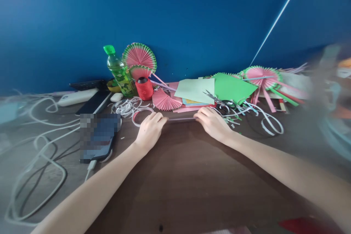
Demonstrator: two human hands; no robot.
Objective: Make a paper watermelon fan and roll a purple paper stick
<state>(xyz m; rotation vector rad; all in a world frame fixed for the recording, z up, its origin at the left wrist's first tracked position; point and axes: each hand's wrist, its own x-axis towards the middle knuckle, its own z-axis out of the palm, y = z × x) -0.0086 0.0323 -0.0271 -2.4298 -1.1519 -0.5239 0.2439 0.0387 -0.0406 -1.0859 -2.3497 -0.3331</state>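
Observation:
A thin pale strip [181,119] stretches level between my two hands, just above the dark brown table [181,175]. My left hand [150,129] pinches its left end, beside a white ring of tape or paper. The right end is gripped by my right hand [212,122], close to the scissors [223,106] and some small green scraps. Right behind the strip lie a pink folded paper fan [166,99] and a stack of sheets with a pale green one [194,89] on top.
Charging cables and a phone [100,137] lie at the left. Behind stand a green bottle [120,73], a red spool-like object [144,89] and a round pleated fan [139,57] against the blue wall. Curled strips [271,120] and another fan [263,76] are at the right.

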